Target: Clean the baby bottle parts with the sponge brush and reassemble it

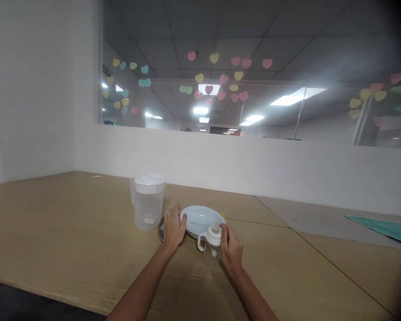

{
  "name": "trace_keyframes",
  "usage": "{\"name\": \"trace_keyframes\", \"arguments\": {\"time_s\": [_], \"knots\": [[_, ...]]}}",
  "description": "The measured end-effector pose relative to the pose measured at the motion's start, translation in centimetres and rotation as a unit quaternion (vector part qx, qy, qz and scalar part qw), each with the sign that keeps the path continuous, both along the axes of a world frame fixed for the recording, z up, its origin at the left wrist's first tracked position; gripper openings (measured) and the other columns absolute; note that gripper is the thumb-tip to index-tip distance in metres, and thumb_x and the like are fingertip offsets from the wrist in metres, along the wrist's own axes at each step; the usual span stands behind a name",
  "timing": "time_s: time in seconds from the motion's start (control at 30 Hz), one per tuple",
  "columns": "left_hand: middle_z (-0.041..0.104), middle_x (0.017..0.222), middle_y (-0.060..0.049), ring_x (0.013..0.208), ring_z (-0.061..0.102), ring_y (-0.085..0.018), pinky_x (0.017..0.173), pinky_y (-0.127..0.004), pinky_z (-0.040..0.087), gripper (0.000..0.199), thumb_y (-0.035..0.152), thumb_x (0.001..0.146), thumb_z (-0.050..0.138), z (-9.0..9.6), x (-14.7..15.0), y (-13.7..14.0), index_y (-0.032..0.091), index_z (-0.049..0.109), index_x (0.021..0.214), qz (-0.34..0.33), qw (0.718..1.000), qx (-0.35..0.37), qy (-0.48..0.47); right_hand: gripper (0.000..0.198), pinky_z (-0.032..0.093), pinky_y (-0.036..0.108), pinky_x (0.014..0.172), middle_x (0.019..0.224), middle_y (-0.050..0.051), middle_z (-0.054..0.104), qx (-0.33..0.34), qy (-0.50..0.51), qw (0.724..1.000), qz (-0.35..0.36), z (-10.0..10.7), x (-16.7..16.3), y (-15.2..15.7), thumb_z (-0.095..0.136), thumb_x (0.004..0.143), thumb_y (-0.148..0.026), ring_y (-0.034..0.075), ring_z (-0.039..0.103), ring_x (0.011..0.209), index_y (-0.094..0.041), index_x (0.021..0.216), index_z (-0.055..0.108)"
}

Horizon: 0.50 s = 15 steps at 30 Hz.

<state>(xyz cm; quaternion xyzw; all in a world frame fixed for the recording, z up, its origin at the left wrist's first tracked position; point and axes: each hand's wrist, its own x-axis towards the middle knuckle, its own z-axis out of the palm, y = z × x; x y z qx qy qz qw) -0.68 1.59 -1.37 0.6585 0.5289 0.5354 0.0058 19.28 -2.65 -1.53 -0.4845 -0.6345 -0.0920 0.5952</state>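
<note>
A pale, shallow bowl point(196, 217) rests near the middle of the table. My left hand point(174, 226) is closed at its left edge, thumb over the rim. In front of the bowl's right side is a clear baby bottle point(212, 243) with a white collar, a teat and a curved white handle on its left. Against the bottle's right side my right hand point(231, 248) is closed, covering where a second handle could be. A dark round object point(161, 229) lies partly hidden behind my left hand. Just left of it stands a translucent jug point(149, 203) with a white lid.
A wooden table point(87, 249) extends to a white wall point(194, 156) at the back. Seams cross its right part, where a green cloth point(386, 227) lies. A small flat scrap point(96, 176) sits at the back left. Behind the bowl, something yellow point(223, 215) peeks out.
</note>
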Motion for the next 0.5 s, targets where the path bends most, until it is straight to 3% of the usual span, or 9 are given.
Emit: {"name": "trace_keyframes", "arguments": {"time_s": [0.07,0.17,0.37,0.5], "knots": [[0.054,0.127,-0.016,0.12,0.047,-0.029,0.1,-0.044,0.035,0.045,0.032,0.092,0.035,-0.6,-0.7,0.9,0.013,0.038,0.132,0.071,0.994,-0.071,0.048,0.049,0.046,0.029,0.064,0.082,0.008,0.07,0.0,-0.004,1.0,0.001,0.0,0.0,0.0,0.027,0.093,-0.052,0.02,0.064,0.072,-0.019,0.088,0.064],[0.054,0.126,-0.017,0.114,0.051,-0.03,0.095,-0.043,0.037,0.043,0.033,0.092,0.035,-1.2,-1.2,1.5,0.013,0.042,0.129,0.122,0.977,-0.142,0.1,0.05,0.046,0.029,0.064,0.081,0.008,0.07,-0.002,-0.007,1.0,0.005,0.0,0.0,-0.1,0.027,0.093,-0.053,0.02,0.064,0.073,-0.02,0.086,0.064],[0.055,0.118,-0.017,0.108,0.052,-0.031,0.087,-0.039,0.039,0.037,0.031,0.085,0.047,-0.9,-1.1,1.2,0.014,0.051,0.118,0.166,0.96,-0.168,0.152,0.049,0.045,0.029,0.063,0.08,0.008,0.07,0.001,-0.015,1.0,0.009,0.0,-0.1,0.0,0.027,0.093,-0.052,0.02,0.064,0.071,-0.019,0.086,0.063],[0.056,0.114,-0.017,0.105,0.055,-0.032,0.087,-0.042,0.04,0.04,0.029,0.079,0.056,-1.0,-1.1,1.0,0.014,0.051,0.117,0.151,0.949,-0.217,0.171,0.048,0.045,0.029,0.063,0.079,0.007,0.069,0.001,-0.022,1.0,0.004,0.0,0.0,0.0,0.027,0.094,-0.051,0.02,0.064,0.07,-0.019,0.085,0.062]]}}
